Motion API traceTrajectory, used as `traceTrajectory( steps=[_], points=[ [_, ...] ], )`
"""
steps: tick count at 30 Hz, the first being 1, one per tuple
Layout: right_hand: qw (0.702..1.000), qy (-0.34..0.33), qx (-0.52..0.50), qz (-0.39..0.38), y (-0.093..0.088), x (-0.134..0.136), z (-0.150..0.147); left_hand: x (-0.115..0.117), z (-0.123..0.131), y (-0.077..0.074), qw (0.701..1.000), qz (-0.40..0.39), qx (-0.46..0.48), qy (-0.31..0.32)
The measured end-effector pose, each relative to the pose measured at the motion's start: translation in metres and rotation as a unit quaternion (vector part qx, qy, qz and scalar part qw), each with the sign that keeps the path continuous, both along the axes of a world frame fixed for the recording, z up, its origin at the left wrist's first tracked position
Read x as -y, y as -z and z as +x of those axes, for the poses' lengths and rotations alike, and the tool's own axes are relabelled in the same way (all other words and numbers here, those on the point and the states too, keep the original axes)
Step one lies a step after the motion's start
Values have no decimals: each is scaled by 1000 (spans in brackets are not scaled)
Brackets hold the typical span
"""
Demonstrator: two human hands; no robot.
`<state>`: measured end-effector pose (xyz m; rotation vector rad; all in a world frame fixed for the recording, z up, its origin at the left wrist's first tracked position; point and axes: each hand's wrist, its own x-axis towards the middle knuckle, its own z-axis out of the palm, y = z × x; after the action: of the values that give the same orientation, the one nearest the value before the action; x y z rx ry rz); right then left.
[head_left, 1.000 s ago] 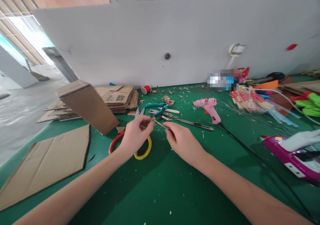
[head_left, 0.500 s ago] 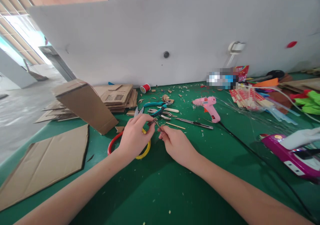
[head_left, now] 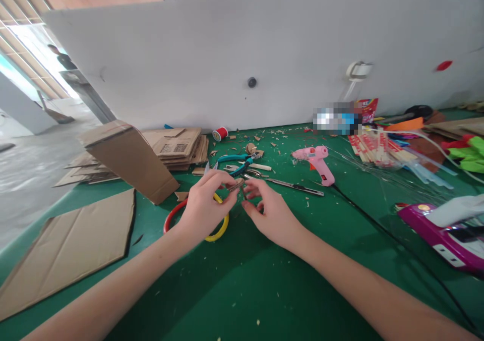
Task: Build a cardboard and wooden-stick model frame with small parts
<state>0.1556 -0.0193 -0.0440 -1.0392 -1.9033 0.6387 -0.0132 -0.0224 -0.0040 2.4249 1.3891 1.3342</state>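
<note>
My left hand (head_left: 206, 202) pinches a small brown piece (head_left: 237, 182), perhaps cardboard or wood, between thumb and fingers. Right beside it, my right hand (head_left: 270, 212) has its fingers curled round a thin dark stick (head_left: 244, 194), which is small and partly hidden. Under my left hand lie scissors with a red and a yellow handle (head_left: 224, 227), their blades pointing away from me. Just beyond my hands are teal-handled pliers (head_left: 231, 158) and a utility knife (head_left: 297, 186).
A pink glue gun (head_left: 319, 164) lies to the right, its black cord running forward. On the left are a cardboard sheet (head_left: 75, 245), a leaning cardboard box (head_left: 130, 159) and stacked cardboard (head_left: 181, 149). A red thread spool (head_left: 220, 133) and a magenta power strip (head_left: 434, 235) also lie here.
My right fingers have loosened and spread a little around the thin stick, and the hand has turned slightly. My left hand keeps its pinch, with the small piece showing more. A person appears far left.
</note>
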Motion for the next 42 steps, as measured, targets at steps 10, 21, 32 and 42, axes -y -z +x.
traceTrajectory(
  steps=[10,21,32,42],
  points=[
    [963,-25,91,253,-33,-8,20,-1,-1,-1,993,95,-45,51],
    [921,-16,191,339,-37,-12,25,-1,-3,0,974,186,-127,13],
    [901,-29,216,374,-37,-9,25,-2,-3,1,966,204,-160,21],
    [901,-25,209,379,-35,-11,26,-7,0,10,957,249,-146,19]
  ],
)
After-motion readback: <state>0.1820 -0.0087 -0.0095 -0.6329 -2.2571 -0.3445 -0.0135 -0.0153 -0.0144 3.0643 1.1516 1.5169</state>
